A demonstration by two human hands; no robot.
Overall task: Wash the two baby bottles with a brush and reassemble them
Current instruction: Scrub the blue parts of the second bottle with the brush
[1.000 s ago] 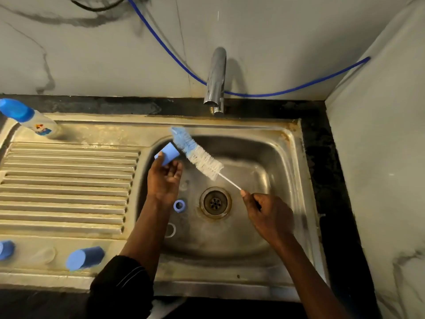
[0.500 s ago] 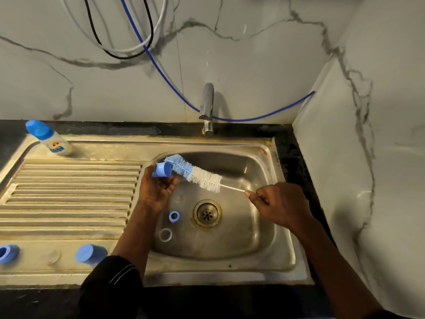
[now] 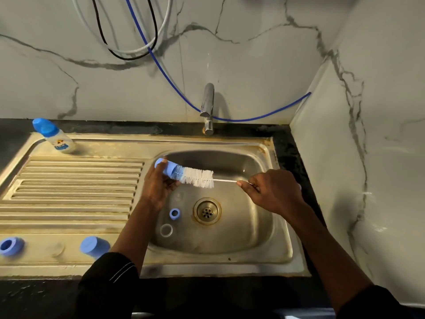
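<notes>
My left hand grips a small blue bottle cap on its side over the sink basin. My right hand pinches the thin handle of the bottle brush, whose blue tip sits inside the cap while the white bristles stay outside. A blue ring and a clear ring lie on the basin floor left of the drain. One assembled baby bottle with a blue cap stands at the back left of the drainboard.
Another blue cap and a blue collar ring lie on the front ledge of the drainboard. The tap stands behind the basin, no water running. Hoses hang on the marble wall; a wall closes off the right side.
The brush has swung level and its blue tip has gone into the cap in my left hand. The view has lifted and pulled back, showing more wall.
</notes>
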